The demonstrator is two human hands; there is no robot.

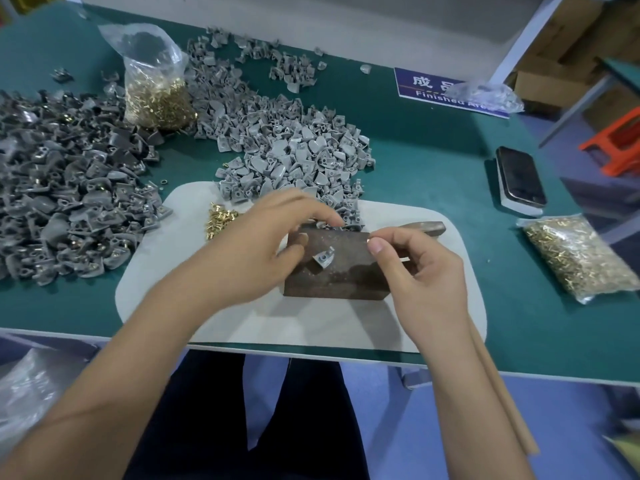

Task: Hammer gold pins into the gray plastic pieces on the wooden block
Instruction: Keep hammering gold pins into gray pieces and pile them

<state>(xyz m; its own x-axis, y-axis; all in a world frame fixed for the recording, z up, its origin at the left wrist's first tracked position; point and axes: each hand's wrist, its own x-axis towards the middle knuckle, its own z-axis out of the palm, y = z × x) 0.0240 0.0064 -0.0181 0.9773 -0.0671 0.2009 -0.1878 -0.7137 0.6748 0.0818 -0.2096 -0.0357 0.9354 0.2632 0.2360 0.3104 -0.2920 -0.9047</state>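
A dark wooden block (341, 271) lies on a pale mat (311, 320) at the table's front. One gray plastic piece (323, 259) sits on top of the block. My right hand (415, 268) pinches a small gold pin (369, 240) between thumb and forefinger above the block's right end. My left hand (256, 244) hovers at the block's left end with curled fingers reaching to its far edge; what they touch is hidden. A hammer head (427, 227) lies behind my right hand, its wooden handle (502, 393) running down past my wrist. Loose gold pins (220, 220) lie on the mat.
A heap of gray plastic pieces (294, 150) lies behind the block. A darker heap with pins fitted (59, 181) covers the left. Bags of gold pins stand at back left (156, 88) and right (581, 254). A phone (519, 174) and a blue sign (436, 88) sit at right.
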